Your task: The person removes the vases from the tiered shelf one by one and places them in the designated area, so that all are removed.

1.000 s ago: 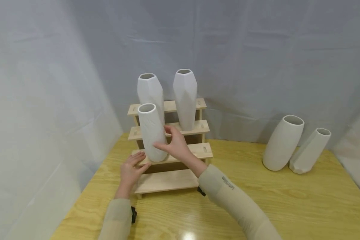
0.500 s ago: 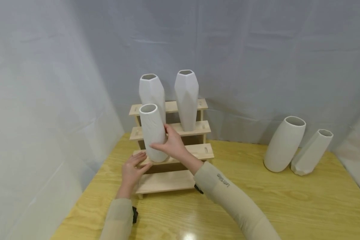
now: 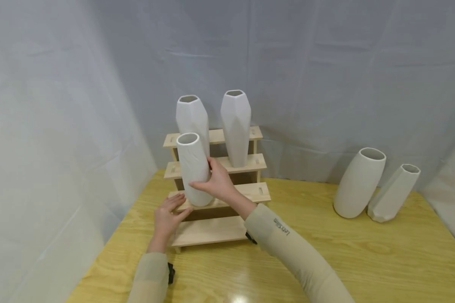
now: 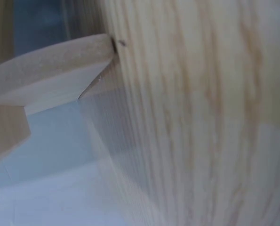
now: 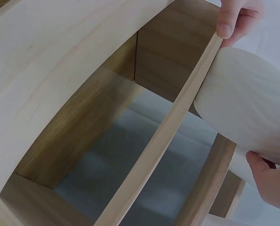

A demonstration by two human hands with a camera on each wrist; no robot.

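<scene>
A white ceramic vase with a round mouth stands on the second-lowest step of a tiered wooden stand, towards its left end. My right hand holds its lower right side, thumb across the front and fingers behind. The left hand pinches the left end of that same step. In the right wrist view, the left thumb presses the board's front edge beside the vase base, while the right hand is at the vase's other side. The left wrist view shows mostly wood grain and a stand part.
Behind, two faceted white vases, one at left and one at right, stand on higher steps. A rounded vase and a slim faceted vase stand on the wooden table at right. A grey curtain hangs behind.
My right hand has slid slightly left around the vase, its thumb further across the front. The left hand stays on the step, and the vase keeps its place.
</scene>
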